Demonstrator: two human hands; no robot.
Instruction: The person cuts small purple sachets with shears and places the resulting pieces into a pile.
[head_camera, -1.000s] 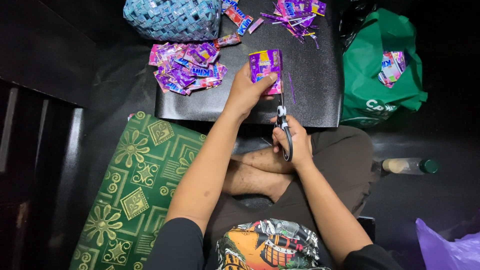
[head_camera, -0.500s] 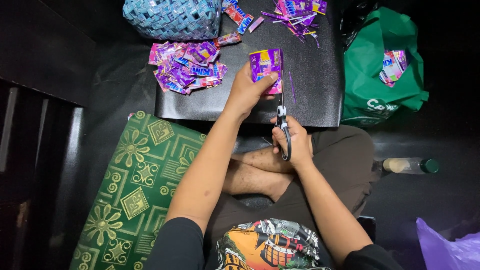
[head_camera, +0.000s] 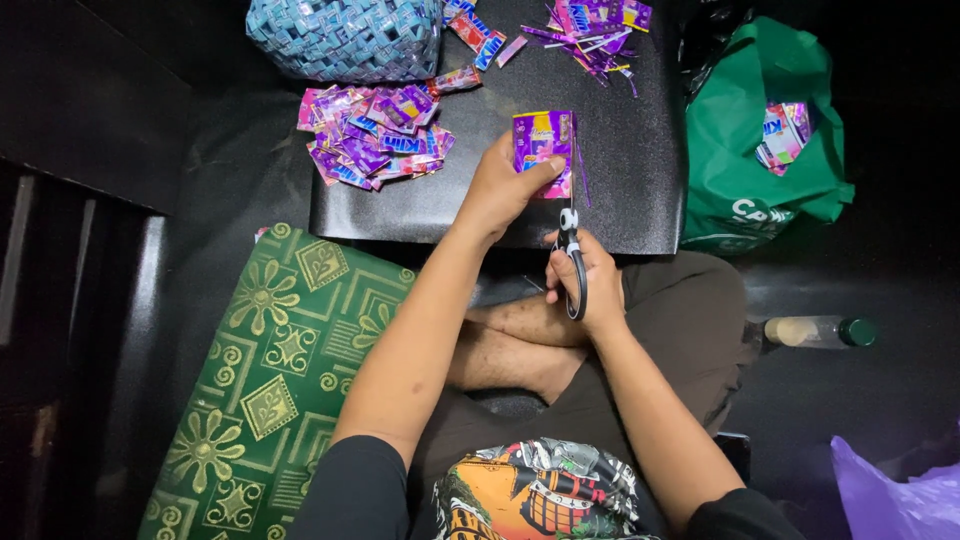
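Note:
My left hand (head_camera: 497, 190) pinches a purple foil wrapper (head_camera: 541, 140) and holds it up over a black sheet (head_camera: 640, 150). My right hand (head_camera: 590, 280) grips black-handled scissors (head_camera: 571, 255), whose blades point up along the wrapper's right edge. A thin purple strip (head_camera: 581, 172) hangs off that edge beside the blades. The wrapper's lower left corner is hidden under my left thumb.
A heap of purple wrappers (head_camera: 370, 135) lies at the sheet's left. A blue woven basket (head_camera: 345, 35) sits beyond it, with cut strips (head_camera: 590, 30) at the top. A green bag (head_camera: 760, 150) holds more wrappers. A bottle (head_camera: 820, 331), a purple bag (head_camera: 895, 490) and a green cushion (head_camera: 270, 390) surround my crossed legs.
The scissors have edged slightly up along the wrapper's right side. Both hands otherwise stay in place.

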